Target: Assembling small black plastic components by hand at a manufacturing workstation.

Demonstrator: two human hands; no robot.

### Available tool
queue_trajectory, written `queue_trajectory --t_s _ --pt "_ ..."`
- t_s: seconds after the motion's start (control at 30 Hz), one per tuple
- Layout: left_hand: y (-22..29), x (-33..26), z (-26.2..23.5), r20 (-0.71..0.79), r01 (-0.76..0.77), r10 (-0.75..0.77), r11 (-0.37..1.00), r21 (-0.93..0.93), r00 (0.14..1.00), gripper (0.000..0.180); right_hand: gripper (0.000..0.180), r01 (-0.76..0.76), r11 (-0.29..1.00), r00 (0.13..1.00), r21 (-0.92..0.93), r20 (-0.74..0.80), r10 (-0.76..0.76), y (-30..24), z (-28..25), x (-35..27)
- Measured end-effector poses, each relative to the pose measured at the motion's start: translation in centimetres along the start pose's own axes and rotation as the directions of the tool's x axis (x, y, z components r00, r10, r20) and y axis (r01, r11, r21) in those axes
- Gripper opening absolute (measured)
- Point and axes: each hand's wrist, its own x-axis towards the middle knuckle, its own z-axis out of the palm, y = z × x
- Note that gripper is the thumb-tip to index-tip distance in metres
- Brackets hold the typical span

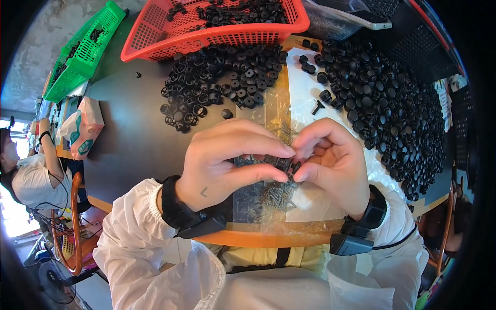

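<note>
Low over the front of the table, my left hand (pixel 222 157) pinches a small black plastic part (pixel 281 163) between thumb and fingertips. My right hand (pixel 333 165) meets it from the other side, thumb and forefinger closed on a small black piece (pixel 296 168). The two parts touch or nearly touch; fingers hide much of both. Beneath them lies a heap of small metal springs (pixel 279 198). Beyond my left hand are black plastic rings (pixel 199 77) and black discs with centre holes (pixel 253 77). Round black knobs (pixel 382 103) are piled beyond my right hand.
A red basket (pixel 217 39) of black parts stands at the back, with a green basket (pixel 85 51) far left. A tissue pack (pixel 87 129) sits on the left side. One phone-like device (pixel 372 21) is at the back right. Another person (pixel 39 178) works at the left.
</note>
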Motion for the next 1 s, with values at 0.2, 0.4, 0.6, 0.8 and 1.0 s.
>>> queue_trajectory --t_s 0.2,0.4,0.6,0.8,1.0 --pt "-0.2 -0.5 0.3 -0.072 -0.024 0.031 0.996 0.088 0.997 0.037 0.034 -0.108 0.991 0.98 -0.082 0.161 0.12 -0.1 -0.3 0.0" --pt "0.4 -0.4 0.2 -0.038 0.007 -0.002 0.992 0.128 0.999 0.038 0.034 -0.24 0.971 0.965 0.002 0.107 0.238 -0.5 -0.1 -0.2" --pt "0.3 -0.6 0.2 -0.017 -0.1 0.108 0.959 0.265 0.994 0.035 0.028 -0.222 0.968 0.971 -0.115 0.058 0.23 -0.6 0.1 -0.2" --pt "1.1 -0.4 0.1 0.017 -0.215 0.237 0.844 0.491 0.971 0.033 0.028 -0.239 0.965 0.967 -0.107 0.06 0.247 -0.3 -0.1 -0.3" --pt "2.2 -0.8 -0.1 0.12 -0.279 0.261 0.75 0.599 0.958 0.038 0.029 -0.099 0.984 0.986 -0.152 0.116 0.117 0.0 -0.5 -0.2"
